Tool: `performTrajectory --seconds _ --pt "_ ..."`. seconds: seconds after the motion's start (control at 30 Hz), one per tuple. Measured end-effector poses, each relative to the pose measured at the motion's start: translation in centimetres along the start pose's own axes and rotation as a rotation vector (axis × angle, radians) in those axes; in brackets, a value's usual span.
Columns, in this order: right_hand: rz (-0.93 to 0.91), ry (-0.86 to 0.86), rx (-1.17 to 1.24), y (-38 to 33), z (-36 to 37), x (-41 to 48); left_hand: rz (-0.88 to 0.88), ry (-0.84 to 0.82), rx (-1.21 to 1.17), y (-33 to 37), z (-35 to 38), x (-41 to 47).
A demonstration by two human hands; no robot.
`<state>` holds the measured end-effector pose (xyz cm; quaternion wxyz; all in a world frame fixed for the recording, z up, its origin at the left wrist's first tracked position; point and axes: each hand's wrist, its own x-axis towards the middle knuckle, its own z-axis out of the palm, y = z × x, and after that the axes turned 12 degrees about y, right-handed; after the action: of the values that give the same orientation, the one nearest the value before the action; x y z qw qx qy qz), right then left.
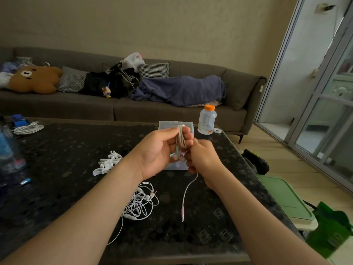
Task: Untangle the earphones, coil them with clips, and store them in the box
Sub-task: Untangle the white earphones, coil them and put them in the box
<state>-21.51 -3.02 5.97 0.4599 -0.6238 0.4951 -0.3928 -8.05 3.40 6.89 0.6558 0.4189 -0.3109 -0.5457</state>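
Pinkish earphones (pixel 181 139), coiled, were gripped by the left hand (pixel 158 152) and pinched below by the right hand (pixel 202 159), the hands held close together above the clear box (pixel 168 125); the plug end hung loose.

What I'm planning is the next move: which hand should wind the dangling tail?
Right hand: it grips the tail, while the left hand holds the coil.

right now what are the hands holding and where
The left hand grips the earphones by the coiled bundle; the right hand pinches their loose tail just below it.
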Motion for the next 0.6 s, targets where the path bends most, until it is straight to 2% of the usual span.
performTrajectory --seconds 0.1,0.17,0.27,0.37,0.47,0.6 --pt "0.022 -0.099 -0.105 0.2 -0.1 -0.1 0.049 0.131 0.004 0.2 0.1 0.2" --pt "-0.013 -0.181 -0.160 0.4 -0.1 -0.2 0.102 0.220 0.125 0.0 -0.2 0.5" --pt "-0.077 -0.265 -0.199 0.4 0.2 -0.5 0.336 0.309 0.601 -0.7 -1.3 0.8" --pt "-0.132 -0.223 -0.051 -0.1 0.2 -0.8 0.498 0.285 0.940 -1.1 -2.5 1.2" --pt "-0.162 -0.105 0.113 -0.4 -0.4 -0.6 0.429 0.218 1.004 -1.0 -2.7 1.1" --pt "-0.271 0.109 0.129 -0.1 -0.3 0.1 0.222 0.100 0.831 -0.8 -2.3 0.9"
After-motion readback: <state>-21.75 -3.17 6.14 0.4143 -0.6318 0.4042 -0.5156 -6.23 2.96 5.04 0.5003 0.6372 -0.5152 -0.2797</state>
